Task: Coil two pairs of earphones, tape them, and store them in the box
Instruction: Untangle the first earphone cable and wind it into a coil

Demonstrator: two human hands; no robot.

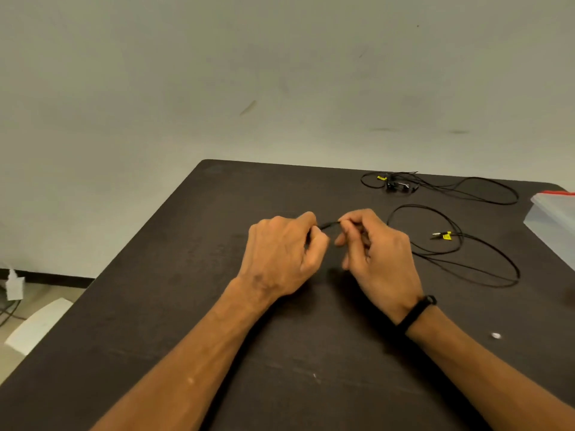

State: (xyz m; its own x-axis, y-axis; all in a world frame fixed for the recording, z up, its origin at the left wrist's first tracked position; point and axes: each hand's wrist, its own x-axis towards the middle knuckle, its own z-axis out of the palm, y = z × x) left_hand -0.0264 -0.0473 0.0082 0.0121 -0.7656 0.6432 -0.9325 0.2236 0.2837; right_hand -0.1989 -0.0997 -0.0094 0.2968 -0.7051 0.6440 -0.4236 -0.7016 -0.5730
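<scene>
Left hand (280, 253) and right hand (376, 247) fingers both pinch the near earphone cable (454, 244), centre frame; rest lies loose on the desk (186, 275) centre right. Keep loops even, tension light. Second pair (435, 185) upper right, uncoiled.

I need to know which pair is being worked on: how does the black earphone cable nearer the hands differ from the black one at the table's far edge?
The nearer black earphone cable runs into both hands, left hand and right hand pinching it; the far black earphone cable lies untouched. The nearer one spreads in wide loops; the far one bunches at its left end. Both are uncoiled, with yellow tags.
</scene>
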